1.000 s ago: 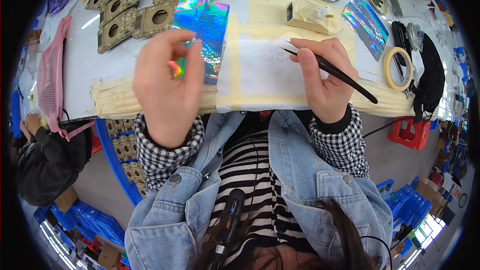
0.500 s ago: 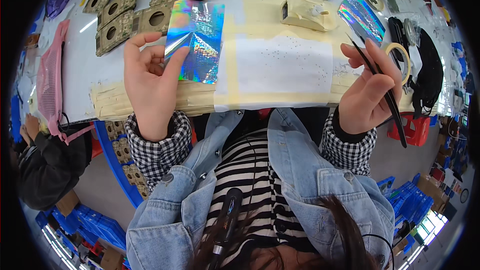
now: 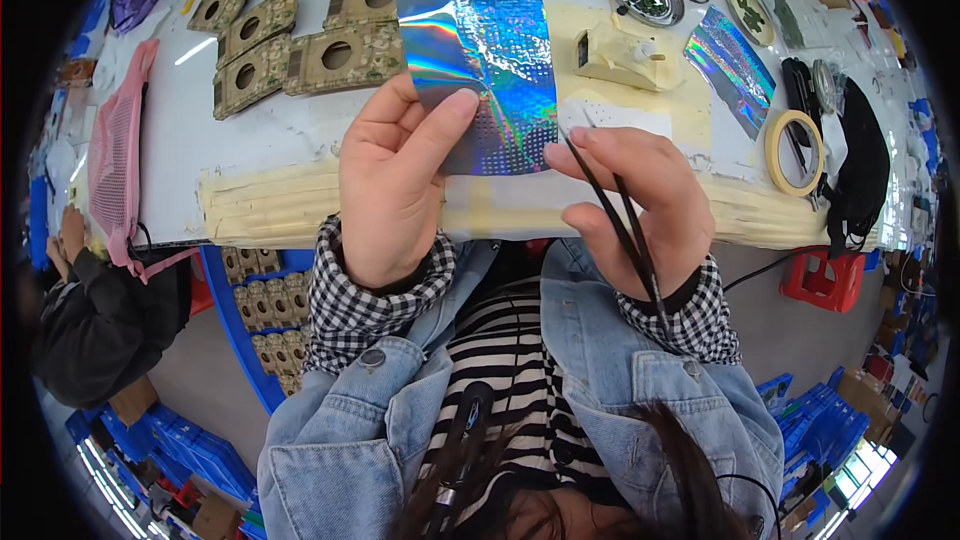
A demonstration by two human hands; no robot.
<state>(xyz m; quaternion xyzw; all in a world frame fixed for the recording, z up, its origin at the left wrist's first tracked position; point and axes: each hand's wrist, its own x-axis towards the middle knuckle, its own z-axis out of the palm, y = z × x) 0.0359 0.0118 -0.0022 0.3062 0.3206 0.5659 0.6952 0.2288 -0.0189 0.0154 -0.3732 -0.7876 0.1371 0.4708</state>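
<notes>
Holographic sheet (image 3: 500,50) sits just ahead of the left hand (image 3: 395,175), apparently clear of the desk (image 3: 310,130), stretching across toward the right hand (image 3: 655,190). Left thumb lies on its face near the lower left edge, fingers mostly hidden behind: pinched from one side. Right hand carries black tweezers (image 3: 647,265) slung between its fingers, thumb well away from the forefinger, tweezer tips apart. Forefinger end is right at the sheet's lower right corner; can't tell if it touches.

Risks, my read:
- Tweezer tips are just beside that corner. Small swing of the right hand could scratch or snag the film.
- Folds fan out from the left thumb. Harder pinch could set a permanent crease.
- Tweezers look loosely held. If the fingers spread more, they could drop onto the white paper (image 3: 510,220) below the hands.
- Sheet looks thin. A tug at the right corner could twist it out of the left pinch.
- Cream block (image 3: 605,60) is beyond the right hand; a wide sweep could knock it.
</notes>
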